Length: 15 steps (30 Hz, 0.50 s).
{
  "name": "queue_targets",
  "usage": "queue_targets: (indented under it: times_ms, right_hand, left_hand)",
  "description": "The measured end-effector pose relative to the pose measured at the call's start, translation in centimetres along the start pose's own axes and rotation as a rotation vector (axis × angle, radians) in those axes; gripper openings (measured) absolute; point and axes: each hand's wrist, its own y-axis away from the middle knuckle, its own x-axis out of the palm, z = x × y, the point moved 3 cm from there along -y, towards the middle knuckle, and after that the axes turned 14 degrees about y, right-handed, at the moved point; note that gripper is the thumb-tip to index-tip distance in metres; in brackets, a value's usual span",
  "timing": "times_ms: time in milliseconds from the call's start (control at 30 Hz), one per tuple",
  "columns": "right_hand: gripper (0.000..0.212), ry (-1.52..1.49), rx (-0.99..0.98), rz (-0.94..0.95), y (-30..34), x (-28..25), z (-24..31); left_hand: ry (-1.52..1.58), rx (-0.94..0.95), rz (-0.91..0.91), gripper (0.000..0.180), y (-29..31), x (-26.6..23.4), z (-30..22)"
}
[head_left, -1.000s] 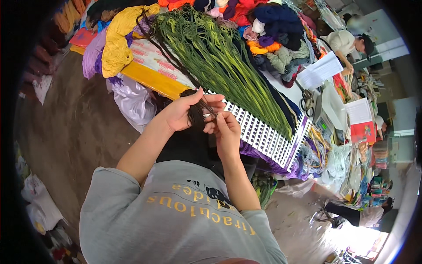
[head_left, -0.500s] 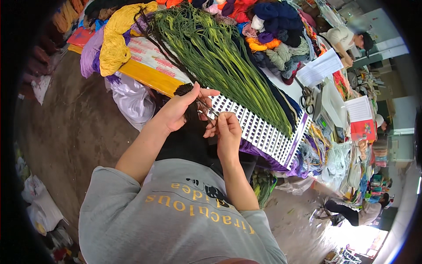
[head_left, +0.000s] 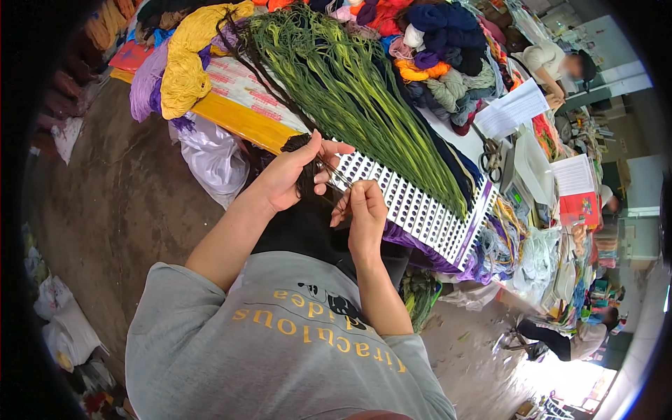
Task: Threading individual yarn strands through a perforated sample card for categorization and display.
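Observation:
A bundle of very dark yarn (head_left: 306, 185) hangs from my left hand (head_left: 288, 173), held between thumb and palm with the fingertips pointing right. Thin dark strands stretch from it across to my right hand (head_left: 367, 204), whose thumb and forefinger pinch them. Both hands are in front of my body, over the near edge of the table. Just beyond them lies a white card with rows of dark holes (head_left: 413, 210). Long green and yellow-green yarn (head_left: 364, 98) spreads over the card, and dark strands run along its left side.
A yellow board edge (head_left: 245, 124) borders the table, with a yellow skein (head_left: 183, 70) on it. Coloured yarn balls (head_left: 441, 42) pile at the back. Scissors (head_left: 491, 159), paper sheets (head_left: 511, 108) and a white tray (head_left: 533, 164) lie right. A white bag (head_left: 210, 157) hangs left. Other people (head_left: 560, 66) are farther right.
The fingers of my right hand have shifted slightly and drawn a little away from the left ones. The left fingers have curled a bit. The bundle stays in my left hand.

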Motion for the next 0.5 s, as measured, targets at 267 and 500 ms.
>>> queue_targets:
  times_ms: [267,500]
  right_hand:
    - [0.021,0.027,-0.006,-0.024,0.26,0.38,0.35]
    - [0.021,0.012,-0.011,-0.026,0.16,0.37,0.1]
  left_hand:
    - [-0.062,0.073,-0.081,0.052,0.02,0.01,-0.04]
    - [-0.193,0.122,-0.078,0.058,0.27,0.44,-0.3]
